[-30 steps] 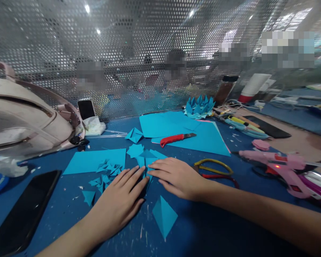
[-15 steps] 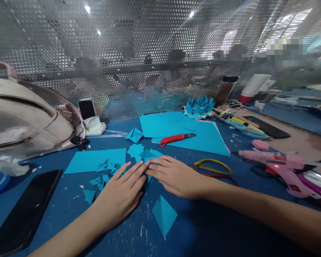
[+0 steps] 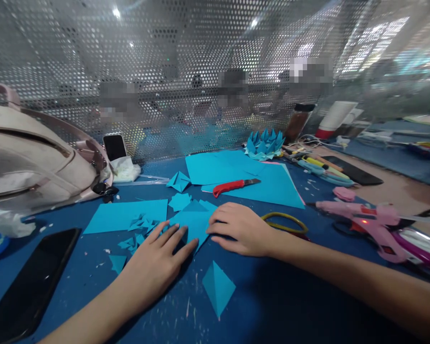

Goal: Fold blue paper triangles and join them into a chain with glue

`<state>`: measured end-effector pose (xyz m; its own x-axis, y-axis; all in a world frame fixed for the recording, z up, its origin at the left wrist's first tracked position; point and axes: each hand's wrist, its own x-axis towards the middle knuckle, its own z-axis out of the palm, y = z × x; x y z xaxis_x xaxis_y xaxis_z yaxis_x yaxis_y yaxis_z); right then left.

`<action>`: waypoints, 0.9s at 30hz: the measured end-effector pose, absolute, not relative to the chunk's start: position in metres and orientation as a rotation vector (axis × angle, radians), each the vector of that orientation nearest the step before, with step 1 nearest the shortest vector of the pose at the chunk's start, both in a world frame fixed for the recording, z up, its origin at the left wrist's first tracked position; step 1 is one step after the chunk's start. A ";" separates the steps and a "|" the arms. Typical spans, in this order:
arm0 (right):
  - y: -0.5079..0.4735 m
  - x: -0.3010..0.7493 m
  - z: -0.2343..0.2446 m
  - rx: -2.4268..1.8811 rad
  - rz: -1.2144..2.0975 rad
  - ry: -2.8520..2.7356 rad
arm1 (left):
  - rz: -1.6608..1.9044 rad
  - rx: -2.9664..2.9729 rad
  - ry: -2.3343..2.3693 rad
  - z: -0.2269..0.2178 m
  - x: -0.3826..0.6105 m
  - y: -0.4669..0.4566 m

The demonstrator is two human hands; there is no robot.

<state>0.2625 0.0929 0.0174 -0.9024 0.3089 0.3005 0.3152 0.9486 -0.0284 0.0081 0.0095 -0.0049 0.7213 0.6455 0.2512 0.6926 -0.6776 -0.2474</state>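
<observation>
A: Layout, left to right? Clock centred on the workpiece.
Me: Black phone point(image 3: 36, 282) at 8 o'clock, well apart. My left hand point(image 3: 161, 258), same bearing but nearer, fingers spread, tips on the left side of the folded blue sheet point(image 3: 198, 224), clock centre, flat on the surface. Kite-shaped piece point(image 3: 218, 289) at 5, apart. My right hand point(image 3: 241, 229) at 3, fingers loosely curled at the sheet's right edge; thumb hidden, can't tell if pinching.
A: Step?
Me: Folding, probably aligning or creasing.
A: Next move needs?
Me: Left steady, edges matched, then firm pressure, I'd say.
</observation>
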 end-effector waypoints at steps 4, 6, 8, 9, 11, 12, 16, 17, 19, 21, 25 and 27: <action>0.093 0.264 0.017 -0.552 0.045 -2.769 | -0.196 -2.616 -1.020 -0.006 0.005 0.007; 0.093 0.262 0.017 -0.645 0.121 -2.755 | -0.186 -2.626 -1.015 -0.006 0.004 0.006; 0.094 0.259 0.017 -0.708 0.165 -2.750 | -0.183 -2.634 -1.012 -0.006 0.004 0.006; 0.095 0.256 0.017 -0.728 0.173 -2.753 | -0.183 -2.637 -1.011 -0.006 0.004 0.006; 0.097 0.249 0.017 -0.774 0.185 -2.759 | -0.186 -2.638 -1.010 -0.006 0.004 0.005; 0.099 0.246 0.017 -0.806 0.194 -2.759 | -0.186 -2.637 -1.009 -0.006 0.004 0.005; 0.108 0.231 0.017 -0.954 0.243 -2.741 | -0.161 -2.637 -1.007 -0.006 0.003 0.005; 0.112 0.228 0.018 -0.981 0.265 -2.738 | -0.148 -2.637 -1.006 -0.006 0.003 0.005; 0.119 0.224 0.020 -1.016 0.318 -2.736 | -0.115 -2.639 -0.999 -0.005 0.003 0.004; 0.126 0.221 0.022 -1.039 0.373 -2.735 | -0.085 -2.641 -0.991 -0.004 0.003 0.004; 0.136 0.217 0.027 -1.096 0.454 -2.707 | -0.035 -2.640 -0.992 -0.001 0.003 0.004; 0.139 0.217 0.030 -1.129 0.488 -2.677 | -0.021 -2.638 -0.995 0.000 0.004 0.004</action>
<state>0.2173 0.1385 0.0297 -0.6899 0.7222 0.0508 0.6579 0.6546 -0.3724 0.0037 0.0043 -0.0003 0.7574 0.6408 0.1254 0.6456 -0.7061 -0.2911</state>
